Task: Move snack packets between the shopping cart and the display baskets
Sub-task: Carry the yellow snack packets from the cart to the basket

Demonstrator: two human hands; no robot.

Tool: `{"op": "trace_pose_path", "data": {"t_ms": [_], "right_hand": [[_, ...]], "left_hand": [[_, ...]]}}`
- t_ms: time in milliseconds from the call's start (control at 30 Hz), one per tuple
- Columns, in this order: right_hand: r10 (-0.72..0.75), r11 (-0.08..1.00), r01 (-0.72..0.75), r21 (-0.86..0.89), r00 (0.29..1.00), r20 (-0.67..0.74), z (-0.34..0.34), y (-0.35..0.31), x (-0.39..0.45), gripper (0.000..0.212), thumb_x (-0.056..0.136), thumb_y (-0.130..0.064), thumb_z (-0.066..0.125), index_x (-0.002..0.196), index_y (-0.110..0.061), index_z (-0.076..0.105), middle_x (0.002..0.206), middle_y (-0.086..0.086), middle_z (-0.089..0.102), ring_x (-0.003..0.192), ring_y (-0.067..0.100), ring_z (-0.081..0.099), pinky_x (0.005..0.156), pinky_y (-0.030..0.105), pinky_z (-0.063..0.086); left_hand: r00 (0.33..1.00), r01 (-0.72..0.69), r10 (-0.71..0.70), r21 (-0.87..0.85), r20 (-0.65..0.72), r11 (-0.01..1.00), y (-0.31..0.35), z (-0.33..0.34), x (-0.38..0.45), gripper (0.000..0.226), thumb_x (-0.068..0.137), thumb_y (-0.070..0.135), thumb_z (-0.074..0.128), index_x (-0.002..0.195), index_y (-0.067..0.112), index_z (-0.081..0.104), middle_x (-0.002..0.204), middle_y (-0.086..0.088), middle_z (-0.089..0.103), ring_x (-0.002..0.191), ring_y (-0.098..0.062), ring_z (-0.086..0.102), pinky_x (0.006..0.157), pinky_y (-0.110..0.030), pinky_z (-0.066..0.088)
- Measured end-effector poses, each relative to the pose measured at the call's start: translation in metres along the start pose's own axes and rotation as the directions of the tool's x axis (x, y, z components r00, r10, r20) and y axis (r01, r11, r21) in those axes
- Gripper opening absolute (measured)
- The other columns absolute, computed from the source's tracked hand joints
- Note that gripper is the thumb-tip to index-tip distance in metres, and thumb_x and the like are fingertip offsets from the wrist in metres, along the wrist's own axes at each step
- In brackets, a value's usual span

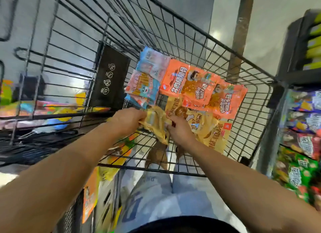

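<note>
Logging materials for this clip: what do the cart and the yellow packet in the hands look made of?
Cart: thin crossing rods, probably dark-coated metal wire. Yellow packet, gripped by left hand and right hand: crumpled and shiny, likely thin plastic film.

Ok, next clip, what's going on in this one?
A person is reaching into a wire shopping cart with both hands. The left hand grips a yellow snack packet, and the right hand holds its other side. More yellow packets, orange packets and pink-and-blue packets lie on the cart's bottom. Stocked display shelves stand to the right.
</note>
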State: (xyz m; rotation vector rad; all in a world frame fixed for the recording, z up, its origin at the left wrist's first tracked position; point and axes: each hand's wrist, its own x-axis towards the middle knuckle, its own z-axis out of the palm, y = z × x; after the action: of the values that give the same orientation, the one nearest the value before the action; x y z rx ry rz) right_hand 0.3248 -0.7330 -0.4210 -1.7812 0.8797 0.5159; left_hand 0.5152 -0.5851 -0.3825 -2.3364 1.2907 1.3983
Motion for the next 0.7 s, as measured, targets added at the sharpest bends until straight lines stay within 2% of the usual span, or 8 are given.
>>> {"op": "trace_pose_path", "data": {"t_ms": [133, 200, 233, 300, 400, 467, 567, 700], "right_hand": [[0.006, 0.994, -0.007, 0.108, 1.000, 0.014, -0.015, -0.021, -0.028, 0.026, 0.101, -0.008, 0.065, 0.126, -0.008, 0.072, 0.119, 0.013, 0.073, 0.101, 0.033, 0.071, 0.088, 0.041, 0.058], [0.050, 0.980, -0.048, 0.195, 0.999, -0.005, -0.026, -0.031, -0.044, 0.035, 0.102, -0.011, 0.067, 0.137, -0.007, 0.066, 0.132, 0.017, 0.069, 0.110, 0.031, 0.069, 0.097, 0.045, 0.057], [0.071, 0.977, -0.067, 0.204, 0.997, -0.011, -0.031, -0.035, -0.051, 0.041, 0.102, -0.015, 0.068, 0.142, -0.006, 0.062, 0.133, 0.020, 0.068, 0.109, 0.024, 0.066, 0.095, 0.038, 0.054], [0.100, 0.957, -0.094, 0.276, 0.995, -0.009, -0.047, -0.044, -0.069, 0.041, 0.103, -0.017, 0.068, 0.138, 0.002, 0.061, 0.103, 0.027, 0.069, 0.080, 0.015, 0.064, 0.071, 0.028, 0.049], [0.037, 0.934, -0.017, 0.356, 0.998, -0.051, -0.078, -0.066, -0.103, 0.023, 0.102, -0.022, 0.070, 0.113, -0.002, 0.066, 0.063, 0.014, 0.060, 0.048, 0.026, 0.056, 0.047, 0.045, 0.042], [-0.039, 0.916, 0.068, 0.394, 0.996, -0.082, -0.099, -0.088, -0.132, 0.015, 0.095, -0.037, 0.072, 0.100, -0.023, 0.075, 0.062, 0.016, 0.067, 0.052, 0.043, 0.060, 0.050, 0.048, 0.045], [-0.082, 0.856, 0.122, 0.503, 0.991, -0.101, -0.130, -0.123, -0.174, 0.024, 0.080, -0.048, 0.071, 0.085, -0.024, 0.076, 0.066, 0.024, 0.071, 0.050, 0.034, 0.063, 0.046, 0.032, 0.050], [-0.169, 0.740, 0.188, 0.646, 0.981, -0.092, -0.162, -0.159, -0.222, 0.020, 0.100, -0.016, 0.065, 0.084, -0.010, 0.076, 0.075, 0.035, 0.070, 0.053, 0.033, 0.066, 0.046, 0.034, 0.054]], "left_hand": [[0.987, 0.020, -0.042, -0.143, -0.155, 0.990, 0.004, -0.020, -0.044, 0.019, 0.084, 0.014, 0.056, 0.086, 0.033, 0.053, 0.075, 0.006, 0.059, 0.075, -0.025, 0.058, 0.061, -0.038, 0.049], [0.957, 0.028, -0.106, -0.280, -0.269, 0.959, 0.009, -0.028, -0.069, 0.022, 0.085, 0.012, 0.060, 0.083, 0.034, 0.058, 0.075, 0.007, 0.065, 0.075, -0.021, 0.063, 0.063, -0.035, 0.052], [0.933, 0.009, -0.132, -0.345, -0.336, 0.939, 0.012, -0.032, -0.084, 0.026, 0.085, 0.012, 0.063, 0.084, 0.038, 0.061, 0.073, 0.012, 0.065, 0.072, -0.013, 0.063, 0.063, -0.030, 0.051], [0.873, -0.077, -0.148, -0.429, -0.465, 0.900, 0.024, -0.039, -0.117, 0.029, 0.084, 0.014, 0.066, 0.088, 0.042, 0.061, 0.074, 0.020, 0.064, 0.070, -0.001, 0.060, 0.059, -0.009, 0.039], [0.765, -0.152, -0.274, -0.576, -0.583, 0.803, 0.047, -0.044, -0.165, 0.021, 0.092, 0.011, 0.071, 0.095, 0.032, 0.069, 0.079, 0.017, 0.069, 0.076, -0.002, 0.064, 0.064, -0.016, 0.045], [0.658, -0.187, -0.389, -0.640, -0.645, 0.745, 0.061, -0.046, -0.193, 0.012, 0.095, 0.017, 0.072, 0.096, 0.029, 0.070, 0.084, 0.013, 0.071, 0.074, -0.002, 0.064, 0.066, -0.022, 0.048], [0.526, -0.261, -0.524, -0.713, -0.670, 0.651, 0.084, -0.054, -0.238, 0.011, 0.098, 0.024, 0.070, 0.098, 0.035, 0.071, 0.084, 0.010, 0.073, 0.074, -0.003, 0.064, 0.066, -0.022, 0.051], [0.350, -0.460, -0.631, -0.714, -0.692, 0.528, 0.120, -0.076, -0.297, 0.018, 0.095, 0.028, 0.069, 0.091, 0.045, 0.073, 0.084, 0.020, 0.076, 0.074, 0.006, 0.070, 0.065, -0.011, 0.052]]}}
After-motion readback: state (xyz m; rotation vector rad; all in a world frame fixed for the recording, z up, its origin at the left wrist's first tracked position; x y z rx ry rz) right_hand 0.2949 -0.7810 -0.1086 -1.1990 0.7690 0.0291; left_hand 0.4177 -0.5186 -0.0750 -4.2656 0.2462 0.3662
